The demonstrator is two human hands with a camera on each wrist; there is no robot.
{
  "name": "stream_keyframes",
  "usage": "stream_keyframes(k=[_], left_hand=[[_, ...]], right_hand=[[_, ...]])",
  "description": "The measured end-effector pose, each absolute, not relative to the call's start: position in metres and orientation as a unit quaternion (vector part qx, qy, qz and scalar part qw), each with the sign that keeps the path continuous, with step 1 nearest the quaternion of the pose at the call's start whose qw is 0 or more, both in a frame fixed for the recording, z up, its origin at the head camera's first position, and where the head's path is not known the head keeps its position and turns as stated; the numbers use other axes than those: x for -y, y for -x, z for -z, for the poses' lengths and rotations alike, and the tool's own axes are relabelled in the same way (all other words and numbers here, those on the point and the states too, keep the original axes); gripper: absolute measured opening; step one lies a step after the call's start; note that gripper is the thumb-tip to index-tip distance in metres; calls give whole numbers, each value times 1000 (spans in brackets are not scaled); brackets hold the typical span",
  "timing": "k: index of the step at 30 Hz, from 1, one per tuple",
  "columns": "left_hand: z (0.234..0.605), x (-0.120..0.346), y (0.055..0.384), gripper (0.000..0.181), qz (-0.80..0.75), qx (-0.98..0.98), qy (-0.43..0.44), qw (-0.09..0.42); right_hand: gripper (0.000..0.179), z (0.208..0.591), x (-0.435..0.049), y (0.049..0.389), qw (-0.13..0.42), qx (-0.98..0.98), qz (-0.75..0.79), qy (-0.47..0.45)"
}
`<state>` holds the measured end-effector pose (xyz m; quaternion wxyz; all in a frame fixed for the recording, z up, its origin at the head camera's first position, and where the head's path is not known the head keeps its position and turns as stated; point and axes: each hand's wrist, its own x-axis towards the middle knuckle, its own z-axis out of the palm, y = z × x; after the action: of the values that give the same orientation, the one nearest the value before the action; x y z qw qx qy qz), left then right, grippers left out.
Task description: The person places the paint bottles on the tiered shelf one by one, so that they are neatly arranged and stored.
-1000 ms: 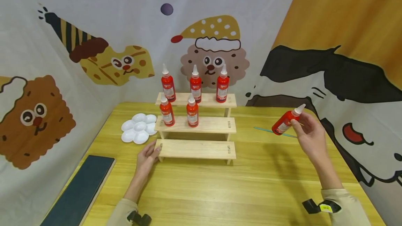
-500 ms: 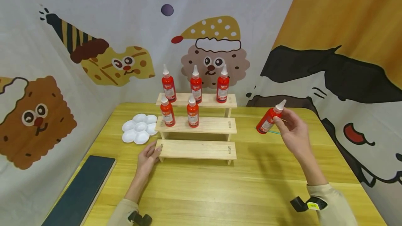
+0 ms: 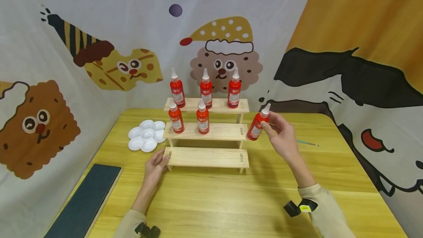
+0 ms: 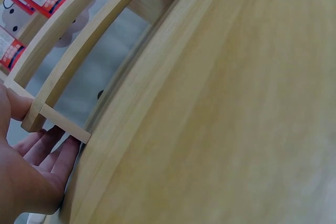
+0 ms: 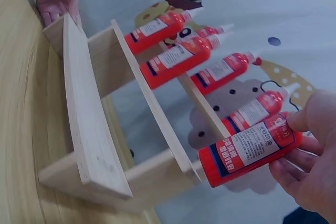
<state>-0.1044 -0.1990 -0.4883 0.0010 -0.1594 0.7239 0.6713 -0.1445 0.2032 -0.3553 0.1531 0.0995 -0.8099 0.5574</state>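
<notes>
My right hand pinches a red squeeze bottle with a white nozzle cap, holding it tilted in the air by the right end of the middle tier. In the right wrist view the bottle's label faces the camera. A three-tier wooden display rack stands on the table. Three similar bottles stand upright on its top tier, and two more on the middle one, at left and centre. At the lowest tier's left end, my left hand grips the rack, thumb on the board and fingers against the side support.
Left of the rack lies a white flower-shaped palette. A dark flat board lies along the table's left side. A thin teal brush lies behind my right hand. Printed curtain fabric hangs behind the wooden table.
My right hand has carried the red bottle leftward to the rack's right end, uncovering more of the brush. My left hand and the rack have stayed put.
</notes>
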Motion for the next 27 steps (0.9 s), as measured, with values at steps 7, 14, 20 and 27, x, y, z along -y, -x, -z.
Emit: stream_keyframes(k=[7,14,20,27], left_hand=[[487,200,104,54,-671,-723,161,2],[487,201,103,57,-670,-725,160,4],[486,201,104,60,-665,-729,160,10],[483,200,108,54,-661,-735,151,-4]], right_hand=[[37,358,-175,162,133,799,-577,-108],[38,358,-154,174,120,795,-584,-114],[39,358,-146,177,117,791,-588,-125],[40,361,-146,180,131,792,-578,-149]])
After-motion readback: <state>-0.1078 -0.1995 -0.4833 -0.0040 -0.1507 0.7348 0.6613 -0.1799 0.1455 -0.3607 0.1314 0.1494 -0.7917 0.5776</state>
